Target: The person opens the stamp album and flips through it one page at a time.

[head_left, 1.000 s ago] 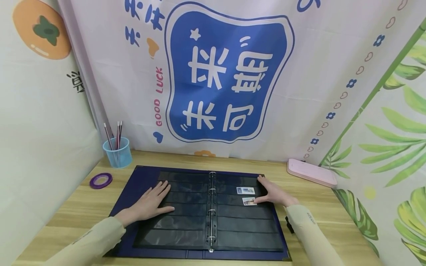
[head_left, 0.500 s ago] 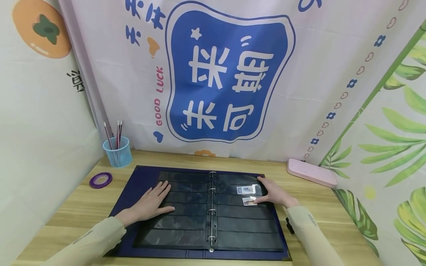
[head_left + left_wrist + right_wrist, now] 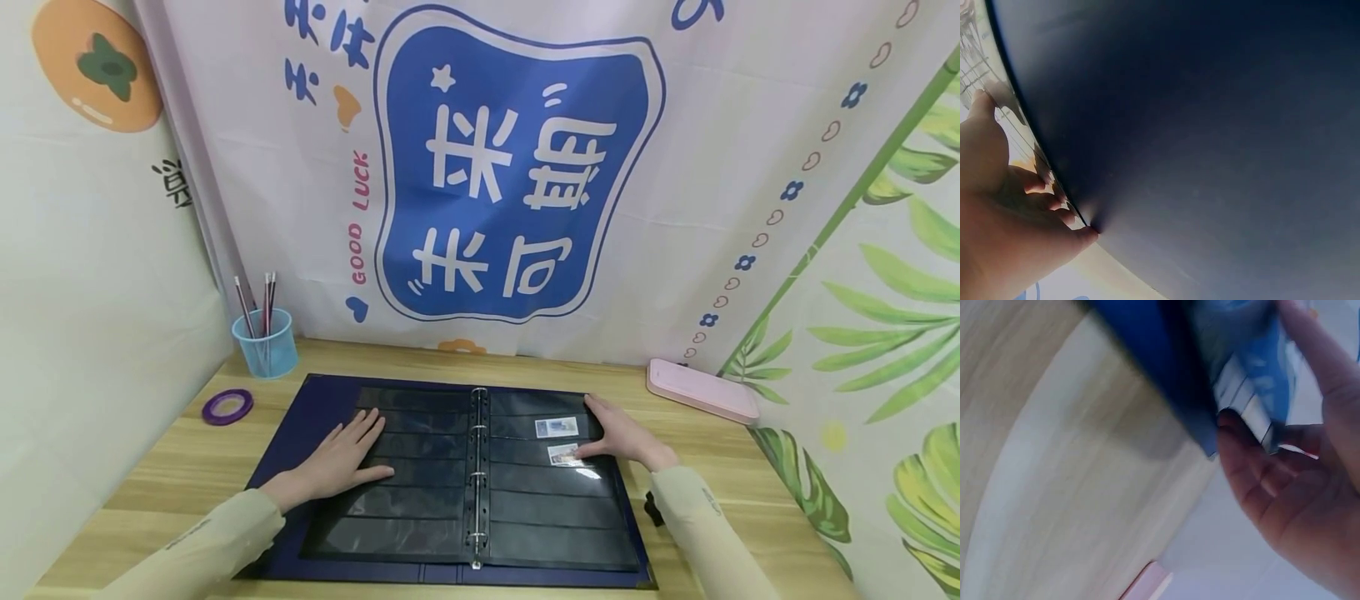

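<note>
A stamp album with a dark blue cover (image 3: 300,417) lies spread on the table, metal rings down its middle. My left hand (image 3: 333,462) rests flat on the left black pocket page (image 3: 423,500), fingers spread. At the outer edge of the right pocket page (image 3: 558,529), my right hand (image 3: 622,435) pinches the sheet, thumb on top beside the lower stamp (image 3: 561,455). Just above that is an upper stamp (image 3: 557,427) in its strip. In the right wrist view, the fingers (image 3: 1250,469) curl beneath the page's edge, beside the blue cover.
A blue mesh cup (image 3: 266,346) with several pencils stands at the back left. In front of it lies a purple roll of tape (image 3: 227,407). A pink case (image 3: 702,390) sits at the back right against the cloth backdrop. Something small and black (image 3: 653,508) shows beside the right sleeve.
The shine on the right page has shifted from the upper stamp to below the lower one, and that sheet and my right hand have moved slightly right. My left hand stays put.
</note>
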{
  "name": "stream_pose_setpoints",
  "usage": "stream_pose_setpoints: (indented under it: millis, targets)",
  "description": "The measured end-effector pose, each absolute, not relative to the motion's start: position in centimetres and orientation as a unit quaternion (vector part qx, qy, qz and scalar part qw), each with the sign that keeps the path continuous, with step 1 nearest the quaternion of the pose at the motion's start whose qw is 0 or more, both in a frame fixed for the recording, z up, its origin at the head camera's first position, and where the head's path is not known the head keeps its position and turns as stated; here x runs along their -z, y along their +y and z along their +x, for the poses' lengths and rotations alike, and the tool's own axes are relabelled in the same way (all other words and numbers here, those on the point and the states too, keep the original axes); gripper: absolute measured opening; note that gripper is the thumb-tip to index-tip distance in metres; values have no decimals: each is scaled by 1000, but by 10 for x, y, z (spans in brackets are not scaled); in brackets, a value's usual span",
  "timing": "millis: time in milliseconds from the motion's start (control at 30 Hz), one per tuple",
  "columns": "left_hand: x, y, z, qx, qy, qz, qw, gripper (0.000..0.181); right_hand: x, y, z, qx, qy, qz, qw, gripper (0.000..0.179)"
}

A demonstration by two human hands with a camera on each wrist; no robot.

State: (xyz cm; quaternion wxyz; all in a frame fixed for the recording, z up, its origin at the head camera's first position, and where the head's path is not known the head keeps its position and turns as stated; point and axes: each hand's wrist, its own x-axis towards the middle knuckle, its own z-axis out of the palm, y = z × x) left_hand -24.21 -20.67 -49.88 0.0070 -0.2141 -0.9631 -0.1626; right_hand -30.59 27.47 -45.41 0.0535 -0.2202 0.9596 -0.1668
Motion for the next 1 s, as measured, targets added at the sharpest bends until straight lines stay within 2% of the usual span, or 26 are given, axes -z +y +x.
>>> stream_pose_setpoints:
  millis: [167,400,467,600,667,800,1000]
  targets:
    - [494,-205,-240,167,-963,-212,0,93,452,273,-301,182,959,-211,50,94]
    - [489,-203,-239,158,-965,-210,-5,92,454,281,-292,271,950,-156,-6,85]
    - [488,-203,-239,157,-965,-211,-4,91,454,286,-289,317,938,-141,12,75]
    - [487,-204,-240,153,-965,-214,-5,92,449,296,-283,404,899,-136,102,37]
    - [487,-204,-239,151,-965,-215,-7,92,444,299,-281,436,876,-151,137,26]
    - [487,-206,-239,150,-964,-217,-5,92,430,301,-276,480,843,-172,174,22]
    - [488,-206,-239,151,-964,-219,-1,91,403,289,-274,497,834,-175,165,34]
